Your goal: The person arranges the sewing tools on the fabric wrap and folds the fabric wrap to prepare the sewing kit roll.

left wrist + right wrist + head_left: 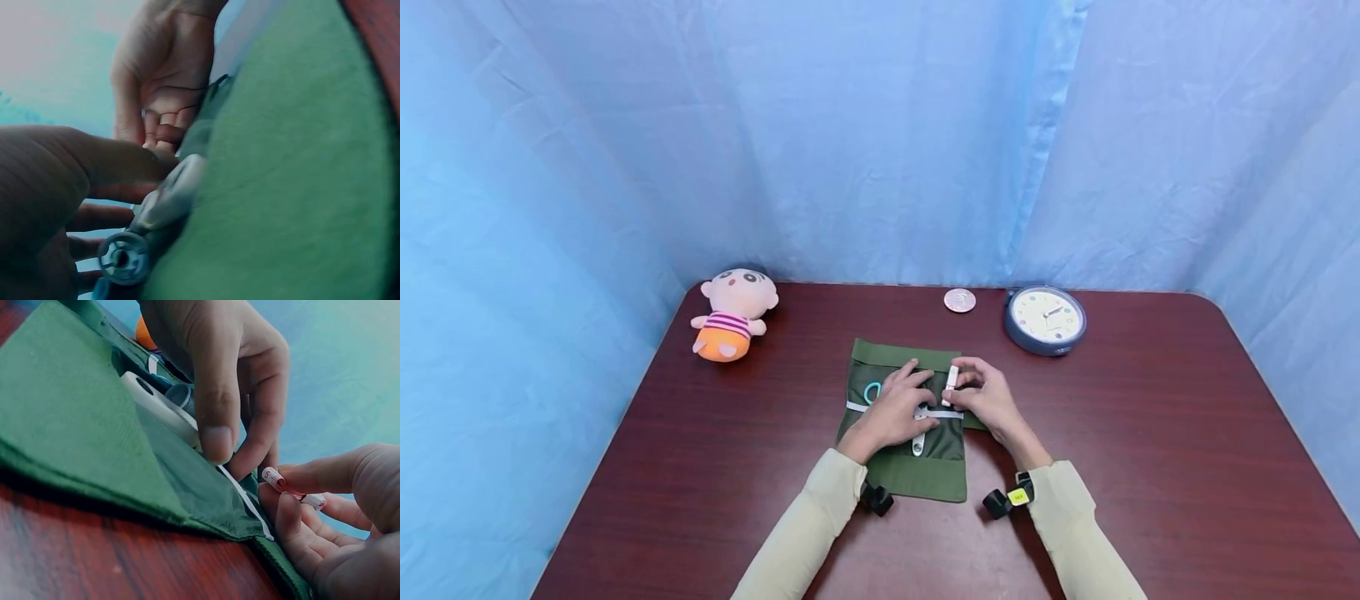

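Part of what lies before me is covered: my left hand (898, 410) spreads over the middle of an unfolded green cloth case (917, 479) on the table (1180, 417), so only one teal loop (867, 390) shows at its edge, and I can't see what it belongs to. One white tool (918, 446) with a hole near its end sticks out below that hand, its other end hidden. A grey ring-ended piece (181, 397) sits beside it, too blurred in the left wrist view to identify. One pale strap (947, 414) crosses the case, its middle blocked by my fingers. Counting the rest, there is one plush doll (730, 312) at the back left, one round clock (1045, 318) at the back right, and one small pinkish disc (959, 300) just left of the clock. My left hand is fairly wide, thumb apart from the fingers; whether it presses the strap, I can't tell. My right hand (988, 400) is narrow, pinching one small white roll with red markings (951, 383) at the right edge of the case, the roll's middle partly behind my fingertips in the right wrist view.
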